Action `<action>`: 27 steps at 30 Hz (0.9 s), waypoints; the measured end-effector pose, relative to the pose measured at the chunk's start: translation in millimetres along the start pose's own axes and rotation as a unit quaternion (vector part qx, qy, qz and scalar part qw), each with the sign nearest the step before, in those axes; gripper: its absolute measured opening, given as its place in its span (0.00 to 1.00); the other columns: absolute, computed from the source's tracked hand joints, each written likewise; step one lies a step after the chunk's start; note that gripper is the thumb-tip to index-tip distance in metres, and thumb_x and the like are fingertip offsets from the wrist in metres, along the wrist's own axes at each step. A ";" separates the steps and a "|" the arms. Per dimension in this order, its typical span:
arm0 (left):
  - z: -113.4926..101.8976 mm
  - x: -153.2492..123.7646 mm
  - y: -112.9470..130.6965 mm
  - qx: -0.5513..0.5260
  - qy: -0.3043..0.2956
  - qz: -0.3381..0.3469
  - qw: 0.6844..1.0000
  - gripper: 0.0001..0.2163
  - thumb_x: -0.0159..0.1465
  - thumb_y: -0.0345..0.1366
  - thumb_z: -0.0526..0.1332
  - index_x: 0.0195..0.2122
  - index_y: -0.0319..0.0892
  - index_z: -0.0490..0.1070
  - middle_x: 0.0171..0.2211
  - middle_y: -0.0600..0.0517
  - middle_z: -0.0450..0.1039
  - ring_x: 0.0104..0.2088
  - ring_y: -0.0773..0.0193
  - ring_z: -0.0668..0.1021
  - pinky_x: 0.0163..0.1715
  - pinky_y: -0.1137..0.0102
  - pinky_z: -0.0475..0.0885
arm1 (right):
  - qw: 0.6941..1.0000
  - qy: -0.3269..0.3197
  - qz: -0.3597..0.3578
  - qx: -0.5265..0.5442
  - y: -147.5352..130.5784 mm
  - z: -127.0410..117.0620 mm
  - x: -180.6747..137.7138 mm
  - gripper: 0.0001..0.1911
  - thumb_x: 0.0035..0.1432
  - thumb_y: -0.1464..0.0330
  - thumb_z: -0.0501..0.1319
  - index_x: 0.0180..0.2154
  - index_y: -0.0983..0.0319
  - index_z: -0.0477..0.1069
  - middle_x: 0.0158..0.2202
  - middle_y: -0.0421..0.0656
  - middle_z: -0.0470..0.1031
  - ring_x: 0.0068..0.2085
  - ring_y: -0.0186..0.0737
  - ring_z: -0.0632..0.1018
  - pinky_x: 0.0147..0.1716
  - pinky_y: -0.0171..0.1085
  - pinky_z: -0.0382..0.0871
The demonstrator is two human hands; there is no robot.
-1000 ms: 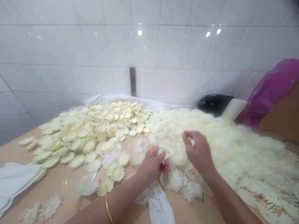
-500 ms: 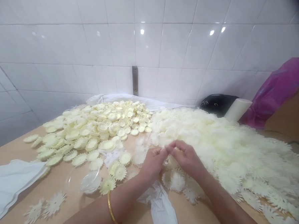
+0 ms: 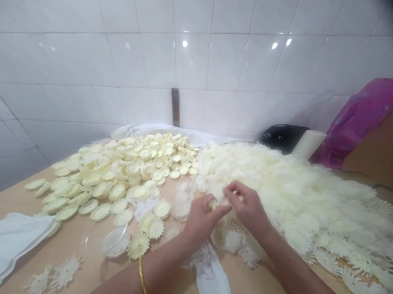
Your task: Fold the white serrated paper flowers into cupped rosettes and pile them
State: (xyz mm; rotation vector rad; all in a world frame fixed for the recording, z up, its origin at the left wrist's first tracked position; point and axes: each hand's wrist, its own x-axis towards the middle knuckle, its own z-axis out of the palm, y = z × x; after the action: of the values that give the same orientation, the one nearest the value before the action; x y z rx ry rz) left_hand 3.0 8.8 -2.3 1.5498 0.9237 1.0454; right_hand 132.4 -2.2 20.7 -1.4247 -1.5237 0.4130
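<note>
Just in front of the pale petal pile, my left hand (image 3: 202,217) is closed, thumb stretched towards the right. A bit of something pale shows between its fingers, mostly hidden by them. My right hand (image 3: 247,203) pinches thumb and forefinger close by, a small gap from the left; what it holds, if anything, is too small to make out. Below the hands lie several loose white flower-shaped discs (image 3: 233,240). To the left are yellowish toothed discs (image 3: 155,228) and a small clear container (image 3: 116,242) with something white in it.
A heap of thick yellowish discs (image 3: 131,163) covers the back left, a larger heap of thin whitish ones (image 3: 305,202) the right. White cloths (image 3: 211,278) lie in front and at far left. A black bag (image 3: 281,136), white roll (image 3: 308,144) and purple plastic (image 3: 359,116) stand by the tiled wall.
My hands have drawn slightly apart from touching fingertips. The left thumb now points out to the right. The whole view has shifted a little.
</note>
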 end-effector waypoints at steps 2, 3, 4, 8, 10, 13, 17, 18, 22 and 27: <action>0.4 -0.9 1.2 -0.013 -0.018 -0.018 1.000 0.17 0.52 0.48 0.59 0.20 0.40 0.57 0.15 0.60 0.50 0.16 0.75 0.55 0.16 0.77 0.50 | 0.994 0.078 -0.008 -0.070 9.6 -4.8 5.2 0.11 0.53 0.64 0.52 0.23 0.62 0.63 0.24 0.42 0.69 0.29 0.39 0.69 0.30 0.37 0.61; 0.2 -1.0 1.8 -0.020 -0.024 -0.033 0.999 0.17 0.52 0.48 0.58 0.20 0.40 0.58 0.14 0.60 0.51 0.15 0.75 0.56 0.16 0.77 0.50 | 0.988 0.113 -0.011 -0.107 15.0 -7.6 8.1 0.10 0.53 0.63 0.52 0.24 0.62 0.64 0.25 0.43 0.70 0.31 0.41 0.69 0.31 0.38 0.61; -0.2 -0.7 2.2 -0.027 -0.030 -0.052 0.998 0.17 0.52 0.50 0.58 0.21 0.41 0.59 0.13 0.60 0.52 0.14 0.75 0.57 0.16 0.77 0.52 | 0.980 0.142 -0.015 -0.142 20.0 -10.2 10.8 0.10 0.53 0.63 0.52 0.26 0.62 0.65 0.28 0.45 0.71 0.33 0.43 0.69 0.33 0.40 0.61; -1.6 1.8 1.9 -0.082 -0.056 -0.119 0.988 0.16 0.55 0.51 0.54 0.30 0.41 0.64 0.14 0.57 0.60 0.16 0.71 0.65 0.18 0.76 0.59 | 0.966 0.174 -0.044 -0.187 29.0 -14.2 14.8 0.10 0.53 0.65 0.52 0.34 0.62 0.68 0.37 0.49 0.71 0.40 0.47 0.68 0.39 0.44 0.60; -1.3 3.3 -0.4 -0.114 -0.064 -0.130 0.983 0.15 0.55 0.49 0.54 0.33 0.41 0.65 0.15 0.56 0.63 0.16 0.70 0.67 0.18 0.75 0.61 | 0.973 0.154 -0.061 -0.161 25.0 -12.3 12.3 0.09 0.54 0.66 0.51 0.32 0.62 0.68 0.35 0.47 0.72 0.39 0.45 0.69 0.38 0.43 0.60; -0.6 5.3 -5.2 -0.128 -0.047 -0.128 0.982 0.15 0.53 0.48 0.57 0.29 0.40 0.64 0.14 0.57 0.61 0.14 0.72 0.64 0.16 0.76 0.59 | 0.986 0.108 -0.079 -0.099 14.1 -8.2 6.7 0.10 0.55 0.65 0.51 0.29 0.61 0.68 0.32 0.44 0.71 0.36 0.42 0.70 0.37 0.40 0.62; -0.5 8.2 -9.6 -0.148 -0.015 -0.127 0.981 0.17 0.51 0.50 0.59 0.22 0.41 0.58 0.12 0.60 0.57 0.11 0.74 0.60 0.12 0.77 0.56 | 0.995 0.028 -0.079 -0.044 3.3 -3.7 1.9 0.10 0.56 0.65 0.51 0.28 0.61 0.67 0.29 0.43 0.71 0.33 0.40 0.71 0.36 0.38 0.63; -0.6 8.8 -10.0 -0.153 -0.014 -0.125 0.980 0.17 0.51 0.50 0.59 0.21 0.42 0.56 0.11 0.61 0.55 0.11 0.74 0.59 0.12 0.77 0.55 | 0.996 0.010 -0.085 -0.040 2.2 -2.8 1.5 0.10 0.56 0.65 0.51 0.27 0.61 0.67 0.29 0.43 0.71 0.33 0.40 0.71 0.35 0.38 0.63; -1.3 9.3 -8.3 -0.162 -0.021 -0.109 0.981 0.18 0.52 0.52 0.56 0.20 0.43 0.54 0.10 0.62 0.47 0.10 0.76 0.54 0.10 0.77 0.51 | 0.992 -0.036 -0.108 -0.044 1.4 -0.6 1.2 0.12 0.58 0.65 0.49 0.28 0.61 0.68 0.28 0.43 0.71 0.32 0.39 0.70 0.34 0.37 0.62; -2.4 7.0 1.0 -0.144 -0.035 -0.128 0.981 0.20 0.51 0.55 0.55 0.21 0.43 0.54 0.11 0.63 0.45 0.10 0.77 0.52 0.10 0.77 0.45 | 0.992 -0.066 -0.100 -0.023 0.4 -0.4 0.5 0.16 0.59 0.62 0.48 0.28 0.61 0.69 0.28 0.43 0.71 0.32 0.39 0.70 0.35 0.37 0.63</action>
State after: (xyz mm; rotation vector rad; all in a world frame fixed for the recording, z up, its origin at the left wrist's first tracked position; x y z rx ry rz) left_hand 3.1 15.9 0.2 1.1847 0.8556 0.8899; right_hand 133.0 -1.9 20.8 -1.2835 -1.7756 0.3579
